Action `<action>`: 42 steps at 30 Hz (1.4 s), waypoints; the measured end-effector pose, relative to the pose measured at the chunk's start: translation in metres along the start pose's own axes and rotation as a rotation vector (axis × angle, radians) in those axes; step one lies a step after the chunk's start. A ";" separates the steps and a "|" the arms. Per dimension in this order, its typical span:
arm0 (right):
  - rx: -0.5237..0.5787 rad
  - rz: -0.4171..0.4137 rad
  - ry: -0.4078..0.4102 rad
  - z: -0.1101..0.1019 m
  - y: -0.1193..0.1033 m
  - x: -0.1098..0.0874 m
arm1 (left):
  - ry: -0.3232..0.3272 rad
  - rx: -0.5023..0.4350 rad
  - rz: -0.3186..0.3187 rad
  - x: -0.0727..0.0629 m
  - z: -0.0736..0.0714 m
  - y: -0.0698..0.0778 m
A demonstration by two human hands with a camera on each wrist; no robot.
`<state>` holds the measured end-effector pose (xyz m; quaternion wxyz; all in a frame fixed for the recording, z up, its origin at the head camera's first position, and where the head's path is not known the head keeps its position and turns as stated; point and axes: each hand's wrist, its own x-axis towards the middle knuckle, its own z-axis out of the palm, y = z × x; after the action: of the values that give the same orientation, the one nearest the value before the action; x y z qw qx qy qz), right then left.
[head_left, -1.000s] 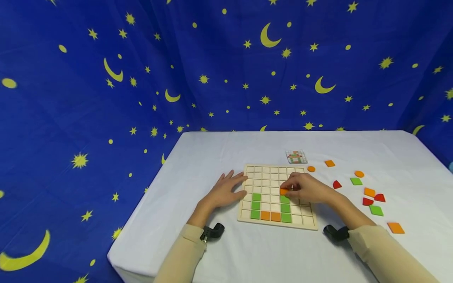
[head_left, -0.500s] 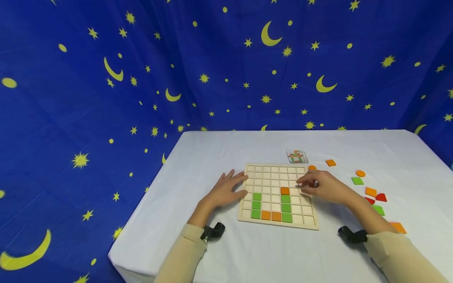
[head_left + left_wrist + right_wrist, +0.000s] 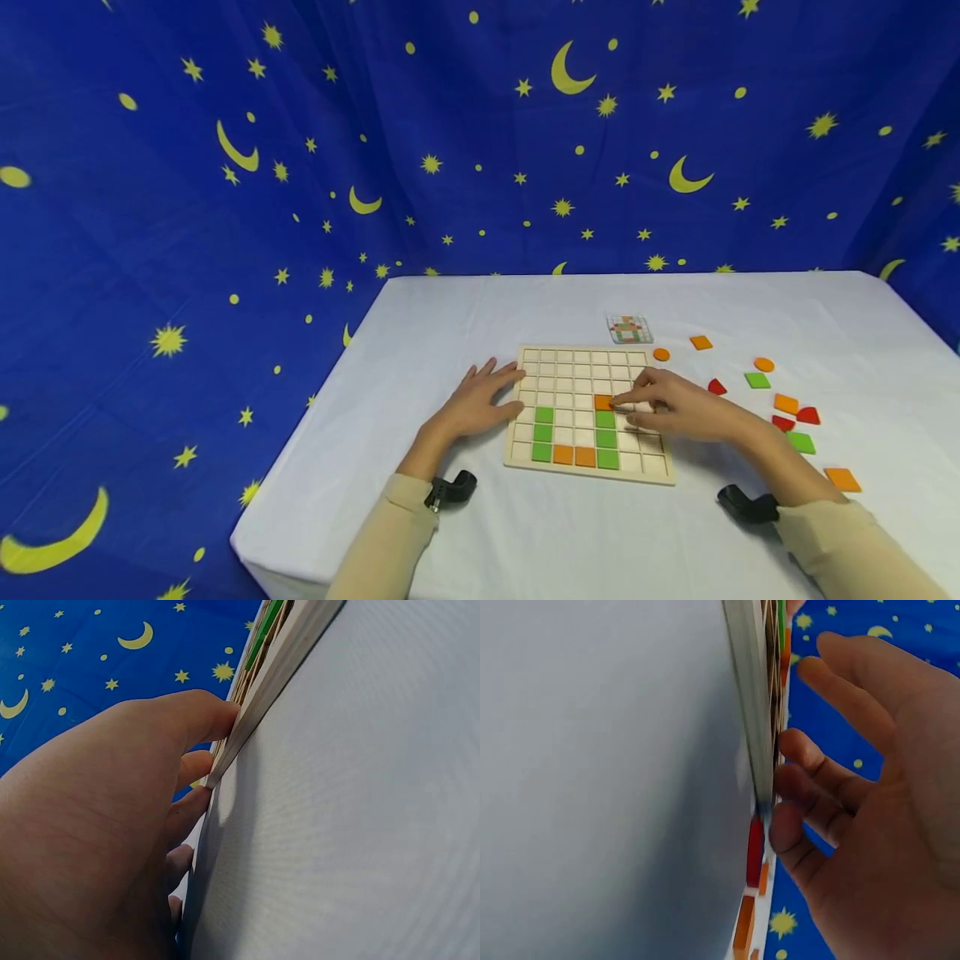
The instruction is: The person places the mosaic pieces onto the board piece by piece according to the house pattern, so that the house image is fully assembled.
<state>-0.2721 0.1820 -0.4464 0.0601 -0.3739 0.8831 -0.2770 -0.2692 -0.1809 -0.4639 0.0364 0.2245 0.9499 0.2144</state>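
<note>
A wooden grid board [image 3: 558,385] lies on the white table, with green squares [image 3: 543,432] in two columns and orange squares [image 3: 585,456] between them at the bottom. My left hand [image 3: 476,406] rests at the board's left edge, fingers spread; in the left wrist view its thumb [image 3: 214,716] touches the rim. Over the board's right part, my right hand [image 3: 678,406] holds nothing, thumb and index finger apart. Its index fingertip is right at an orange square tile [image 3: 603,402] that sits above the right green column. The right wrist view shows the other fingers [image 3: 802,748] loosely bent beside the board's edge.
Behind the board lies a small pattern card [image 3: 630,329]. Loose tiles are scattered to the right: orange circles [image 3: 764,365], orange squares [image 3: 843,480], green squares [image 3: 757,380] and red quarter-round pieces [image 3: 807,416]. A starry blue curtain [image 3: 480,150] hangs behind the table.
My right hand let go of the orange square in its cell, drew back to the right, then came slightly left again, index finger extended to the tile. The left hand stayed put.
</note>
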 end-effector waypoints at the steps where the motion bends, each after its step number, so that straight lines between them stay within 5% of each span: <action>1: -0.011 0.007 -0.008 0.001 -0.002 0.001 | -0.002 0.002 0.000 0.000 0.000 0.000; 7: -0.051 0.036 -0.006 0.003 -0.006 0.002 | -0.007 0.005 -0.003 0.000 0.000 0.002; 16: 0.029 0.106 0.065 -0.013 0.005 -0.013 | -0.004 0.004 0.007 0.001 -0.001 0.001; 24: -0.092 0.172 0.135 -0.017 0.021 -0.030 | -0.007 -0.003 0.001 0.000 -0.001 0.001; 42: -0.120 0.267 0.119 -0.013 0.028 -0.026 | -0.010 0.003 -0.013 0.001 0.003 -0.003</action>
<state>-0.2751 0.2221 -0.4531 0.0216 -0.2390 0.9419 -0.2351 -0.2708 -0.1821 -0.4679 0.0420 0.2195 0.9514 0.2118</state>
